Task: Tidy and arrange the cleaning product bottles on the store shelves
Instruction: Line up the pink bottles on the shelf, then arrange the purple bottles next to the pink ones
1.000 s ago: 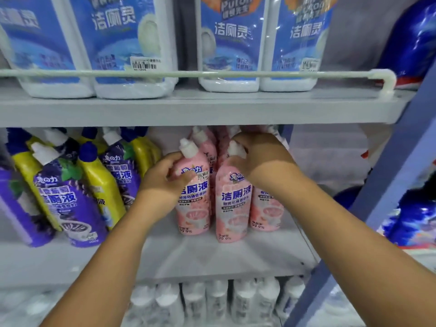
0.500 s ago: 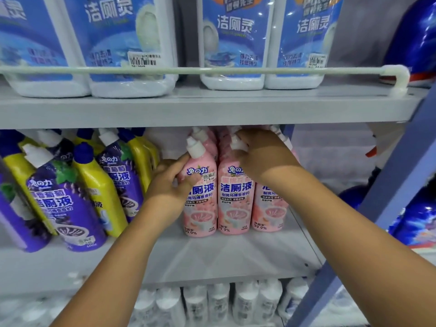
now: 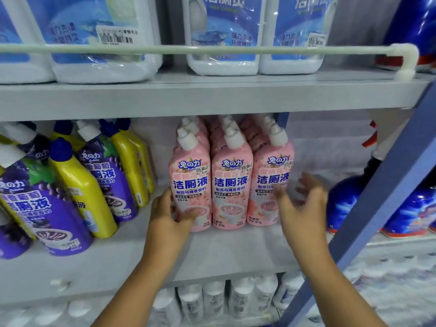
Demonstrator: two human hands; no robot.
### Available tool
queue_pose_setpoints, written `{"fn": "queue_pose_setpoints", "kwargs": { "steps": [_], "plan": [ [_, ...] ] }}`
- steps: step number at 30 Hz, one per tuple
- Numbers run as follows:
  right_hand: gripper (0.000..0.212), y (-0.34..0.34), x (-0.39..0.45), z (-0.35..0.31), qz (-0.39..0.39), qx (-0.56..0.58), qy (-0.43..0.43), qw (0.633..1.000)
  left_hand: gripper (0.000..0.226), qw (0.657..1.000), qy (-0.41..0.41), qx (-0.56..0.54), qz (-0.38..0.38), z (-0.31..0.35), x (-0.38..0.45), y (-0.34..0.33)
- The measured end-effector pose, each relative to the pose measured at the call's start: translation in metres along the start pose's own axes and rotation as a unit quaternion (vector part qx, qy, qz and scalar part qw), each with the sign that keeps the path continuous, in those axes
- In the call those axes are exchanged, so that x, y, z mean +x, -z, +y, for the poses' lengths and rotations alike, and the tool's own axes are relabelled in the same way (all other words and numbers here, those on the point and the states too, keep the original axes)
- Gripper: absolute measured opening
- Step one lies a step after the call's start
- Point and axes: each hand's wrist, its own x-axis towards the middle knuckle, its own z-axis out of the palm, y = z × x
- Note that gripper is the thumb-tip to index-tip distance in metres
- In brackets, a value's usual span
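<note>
Three rows of pink toilet-cleaner bottles with white caps stand upright on the middle shelf point(image 3: 226, 253): the left front bottle point(image 3: 191, 175), the middle front bottle point(image 3: 231, 180) and the right front bottle point(image 3: 271, 178), with more behind them. My left hand point(image 3: 168, 215) grips the lower left side of the left front bottle, thumb across its front. My right hand point(image 3: 304, 204) hovers beside the right front bottle, fingers spread and blurred, holding nothing.
Purple bottles point(image 3: 47, 204) and yellow bottles point(image 3: 82, 185) lean on the same shelf to the left. Large white jugs with blue labels point(image 3: 221, 34) stand behind a rail point(image 3: 212, 48) above. White bottles point(image 3: 212, 300) fill the shelf below. A blue upright point(image 3: 387, 190) runs at the right.
Both hands came down from the bottle necks. The left hand now holds the left bottle's lower side. The right hand let go and moved right. The pink front row stands even.
</note>
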Motion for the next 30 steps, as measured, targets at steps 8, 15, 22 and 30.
{"fn": "queue_pose_setpoints", "kwargs": {
  "steps": [8, 15, 22, 30],
  "plan": [
    [0.059, -0.027, 0.003, 0.056, -0.102, 0.036, -0.021, 0.994, 0.079, 1.000, 0.016, -0.024, 0.010, -0.004, -0.007, -0.009],
    [0.056, -0.026, 0.005, 0.061, -0.103, 0.036, -0.009, 0.994, 0.074, 0.999, 0.024, -0.023, 0.005, -0.006, -0.003, -0.011],
    [0.049, -0.024, 0.004, 0.058, -0.114, 0.070, -0.035, 0.990, 0.049, 0.985, 0.120, -0.121, -0.030, 0.004, 0.001, -0.010],
    [0.056, -0.029, -0.058, 0.028, -0.118, 0.089, -0.002, 0.989, 0.052, 0.975, 0.138, -0.163, 0.062, 0.030, -0.037, 0.044]
  ]
}}
